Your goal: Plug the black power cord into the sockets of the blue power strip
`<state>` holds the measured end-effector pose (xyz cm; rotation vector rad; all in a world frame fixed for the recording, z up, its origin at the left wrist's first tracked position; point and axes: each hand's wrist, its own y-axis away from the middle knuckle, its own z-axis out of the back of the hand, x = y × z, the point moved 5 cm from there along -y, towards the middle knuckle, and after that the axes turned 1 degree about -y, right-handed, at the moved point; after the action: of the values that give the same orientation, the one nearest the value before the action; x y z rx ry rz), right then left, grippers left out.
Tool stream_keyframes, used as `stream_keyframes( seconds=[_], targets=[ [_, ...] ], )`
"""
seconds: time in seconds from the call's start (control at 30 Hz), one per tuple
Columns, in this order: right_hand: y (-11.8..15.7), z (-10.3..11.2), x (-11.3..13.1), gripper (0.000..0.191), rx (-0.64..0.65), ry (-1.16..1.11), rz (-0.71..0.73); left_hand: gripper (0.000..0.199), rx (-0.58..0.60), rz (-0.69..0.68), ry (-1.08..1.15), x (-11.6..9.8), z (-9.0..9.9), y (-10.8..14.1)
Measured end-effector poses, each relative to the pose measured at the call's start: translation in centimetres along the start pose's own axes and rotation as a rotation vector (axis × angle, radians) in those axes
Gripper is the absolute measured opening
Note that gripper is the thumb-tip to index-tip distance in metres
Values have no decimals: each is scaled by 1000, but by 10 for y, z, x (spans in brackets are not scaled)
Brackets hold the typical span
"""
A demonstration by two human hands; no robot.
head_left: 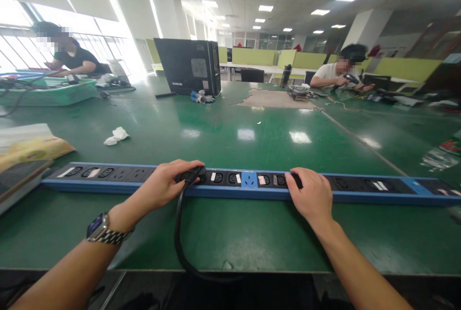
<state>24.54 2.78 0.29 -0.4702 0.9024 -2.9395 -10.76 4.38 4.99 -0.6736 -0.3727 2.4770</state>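
Note:
A long blue-edged power strip [230, 192] with black socket panels lies across the table in front of me. My left hand [166, 184] is closed on a black plug [197, 175] at a socket left of the strip's middle. Whether the plug is fully seated cannot be seen. Its thick black cable [178, 226] loops down past the table's front edge. My right hand [312, 195] grips the strip right of a blue socket [248, 179], thumb on top and fingers partly hidden behind. A metal-banded watch [104, 229] is on my left wrist.
Crumpled tissue [118, 135] and a yellow packet [43, 142] lie on the left of the green table [216, 132]. Farther back are a black computer case [187, 67], a green basket [68, 93] and two people seated working. A plastic bottle [444, 154] lies at right.

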Motion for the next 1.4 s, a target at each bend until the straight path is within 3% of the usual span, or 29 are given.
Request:
stream_keyframes(
  seconds=[0.27, 0.6, 0.7, 0.8, 0.93, 1.07, 1.3, 1.4],
  targets=[
    [1, 1, 1, 34, 8, 3, -10, 39, -141, 73, -1, 1, -10, 14],
    [2, 1, 3, 28, -31, -19, -46, 36, -166, 6, 6, -7, -16, 12],
    [1, 1, 3, 26, -49, -29, -57, 34, -315, 33, 58, -11, -10, 15],
    [1, 0, 3, 25, -54, -23, -66, 33, -446, 15, 74, -29, -11, 7],
    [0, 1, 3, 26, -48, -11, -64, 30, -289, -138, 116, -67, -44, -29],
    [1, 1, 2, 26, -38, -21, -58, 27, -162, -153, 120, -81, -72, -54],
    [1, 1, 2, 27, -34, -37, -72, 26, -89, -144, 114, -75, -78, -53],
    [2, 0, 4, 27, -28, -42, -66, 29, -80, -201, 79, -80, -80, -52]
  ],
)
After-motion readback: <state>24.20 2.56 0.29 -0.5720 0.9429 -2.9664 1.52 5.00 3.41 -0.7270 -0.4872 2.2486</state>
